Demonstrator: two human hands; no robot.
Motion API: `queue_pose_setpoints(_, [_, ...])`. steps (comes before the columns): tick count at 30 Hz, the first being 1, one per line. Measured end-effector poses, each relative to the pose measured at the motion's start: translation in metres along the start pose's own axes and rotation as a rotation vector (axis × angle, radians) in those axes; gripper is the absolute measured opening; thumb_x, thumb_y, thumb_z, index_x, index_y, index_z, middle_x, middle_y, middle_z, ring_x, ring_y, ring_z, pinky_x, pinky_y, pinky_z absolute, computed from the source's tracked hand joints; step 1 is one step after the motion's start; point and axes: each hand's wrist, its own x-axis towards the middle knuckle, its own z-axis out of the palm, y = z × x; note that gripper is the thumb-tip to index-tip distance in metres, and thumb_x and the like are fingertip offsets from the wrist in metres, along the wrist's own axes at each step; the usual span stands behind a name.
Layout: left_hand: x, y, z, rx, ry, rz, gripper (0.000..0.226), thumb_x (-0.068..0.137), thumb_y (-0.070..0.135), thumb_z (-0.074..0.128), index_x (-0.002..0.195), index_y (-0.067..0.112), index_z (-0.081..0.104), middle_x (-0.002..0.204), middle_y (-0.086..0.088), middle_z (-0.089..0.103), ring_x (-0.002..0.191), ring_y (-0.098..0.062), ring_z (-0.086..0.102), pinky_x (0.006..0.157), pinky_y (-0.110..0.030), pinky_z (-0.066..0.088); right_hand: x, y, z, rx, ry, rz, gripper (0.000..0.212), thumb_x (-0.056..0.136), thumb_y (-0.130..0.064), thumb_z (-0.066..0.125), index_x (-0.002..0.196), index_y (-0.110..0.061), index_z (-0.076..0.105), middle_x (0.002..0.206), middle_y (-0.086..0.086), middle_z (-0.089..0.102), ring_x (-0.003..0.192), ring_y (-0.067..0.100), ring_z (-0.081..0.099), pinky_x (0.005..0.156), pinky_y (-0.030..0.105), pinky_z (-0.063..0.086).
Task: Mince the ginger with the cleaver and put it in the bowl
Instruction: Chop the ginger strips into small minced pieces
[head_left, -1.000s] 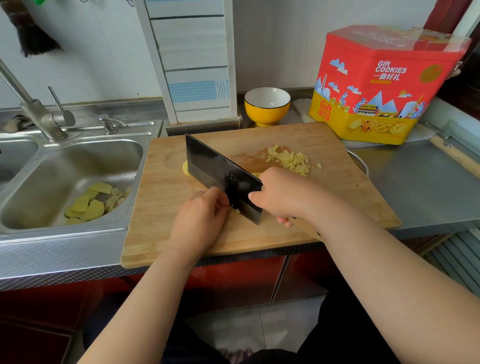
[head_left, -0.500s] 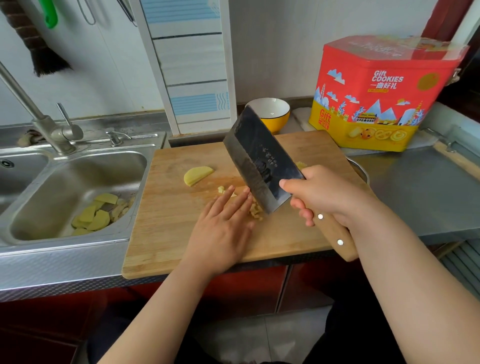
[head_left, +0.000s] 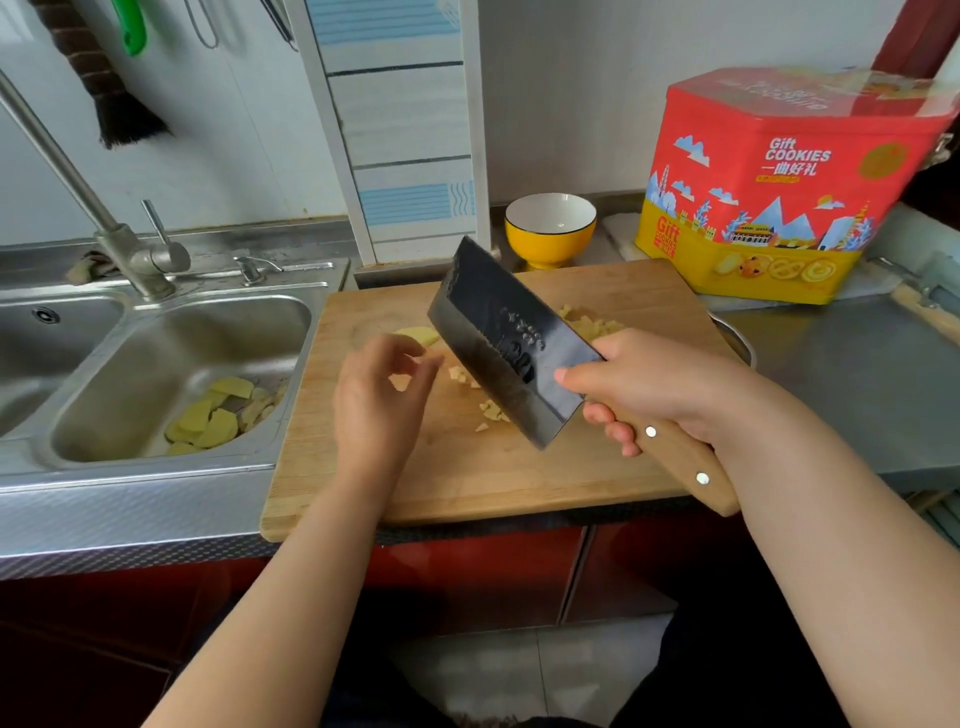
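My right hand (head_left: 654, 384) grips the wooden handle of a dark cleaver (head_left: 498, 338), which is lifted and tilted above the wooden cutting board (head_left: 467, 478). Small ginger bits (head_left: 488, 410) lie on the board under the blade, and a heap of minced ginger (head_left: 592, 325) shows behind it. A ginger slice (head_left: 418, 335) lies just beyond my left hand (head_left: 379, 395), whose fingers are loosely curled and hold nothing. The yellow bowl (head_left: 549, 228) with a white inside stands behind the board.
A steel sink (head_left: 171, 364) at the left holds several ginger peelings (head_left: 208, 421), with a tap (head_left: 130, 254) behind it. A red and yellow cookie tin (head_left: 769, 187) stands at the back right. A steel counter (head_left: 857, 374) lies to the right.
The cleaver has risen off the board and tilted up. My left hand lifted from lying flat on the board and moved left, its fingers now curled near the ginger slice.
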Motion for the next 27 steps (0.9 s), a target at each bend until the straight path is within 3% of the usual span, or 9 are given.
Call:
queue_pose_setpoints(5, [0.004, -0.024, -0.007, -0.055, 0.140, -0.212, 0.018, 0.091, 0.022, 0.050, 0.108, 0.029, 0.053, 0.100, 0.010, 0.060, 0.096, -0.010, 0.055, 0.085, -0.042, 0.050, 0.003, -0.013, 0.016, -0.037, -0.118, -0.015, 0.023, 0.099, -0.023, 0.051, 0.113, -0.005, 0.058, 0.055, 0.001, 0.050, 0.040, 0.012, 0.044, 0.043, 0.024, 0.045])
queue_pose_setpoints(11, [0.003, -0.022, -0.005, -0.036, 0.103, -0.217, 0.030, 0.088, 0.013, 0.049, 0.112, 0.030, 0.049, 0.103, 0.010, 0.058, 0.101, -0.011, 0.053, 0.089, -0.043, 0.048, 0.013, -0.015, 0.021, -0.093, -0.185, 0.056, 0.022, 0.099, -0.019, 0.051, 0.112, -0.004, 0.058, 0.055, 0.001, 0.050, 0.042, 0.013, 0.044, 0.047, 0.026, 0.046])
queue_pose_setpoints(16, [0.004, -0.022, -0.002, -0.039, 0.112, -0.213, 0.029, 0.089, 0.013, 0.049, 0.112, 0.031, 0.049, 0.104, 0.011, 0.058, 0.103, -0.010, 0.052, 0.089, -0.041, 0.047, 0.015, -0.013, 0.012, -0.090, -0.176, 0.069, 0.024, 0.099, -0.018, 0.050, 0.115, -0.002, 0.057, 0.054, 0.001, 0.050, 0.041, 0.012, 0.044, 0.046, 0.026, 0.045])
queue_pose_setpoints(27, [0.004, -0.021, -0.009, -0.219, 0.357, -0.246, 0.036, 0.083, -0.002, 0.035, 0.106, 0.020, 0.052, 0.107, -0.003, 0.059, 0.101, -0.011, 0.054, 0.089, -0.027, 0.042, 0.016, -0.020, 0.032, -0.119, -0.221, 0.000, 0.017, 0.098, -0.020, 0.052, 0.109, -0.008, 0.055, 0.060, 0.003, 0.051, 0.044, 0.014, 0.044, 0.047, 0.027, 0.046])
